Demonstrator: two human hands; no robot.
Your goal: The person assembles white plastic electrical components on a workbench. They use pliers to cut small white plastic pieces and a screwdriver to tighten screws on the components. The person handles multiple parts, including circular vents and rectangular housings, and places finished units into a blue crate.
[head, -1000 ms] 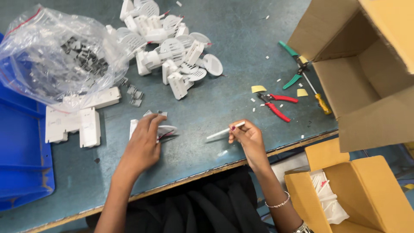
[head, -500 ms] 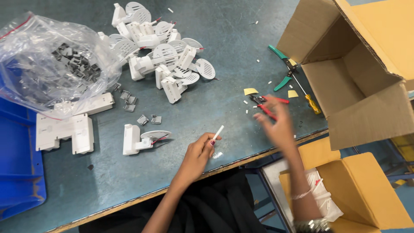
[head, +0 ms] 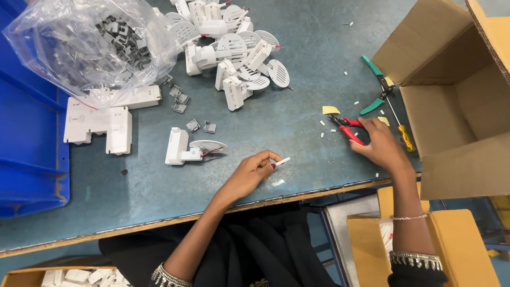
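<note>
The person wears a loose black garment (head: 234, 255) over the lap. Both black sleeves end in cuffs edged with silvery beaded trim, on the left sleeve (head: 167, 276) and the right sleeve (head: 417, 263). A thin silver bangle (head: 409, 217) circles the right wrist. Both forearms and hands are bare.

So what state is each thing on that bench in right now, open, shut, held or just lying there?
Left hand: fingers pinch a small white stick.
Right hand: resting on the red-handled cutters.
Green-handled pliers: lying untouched, handles spread.
Clear plastic bag: lying open, grey clips inside.
Cardboard box: flaps open.
White part with round grille: lying apart from the pile.
</note>
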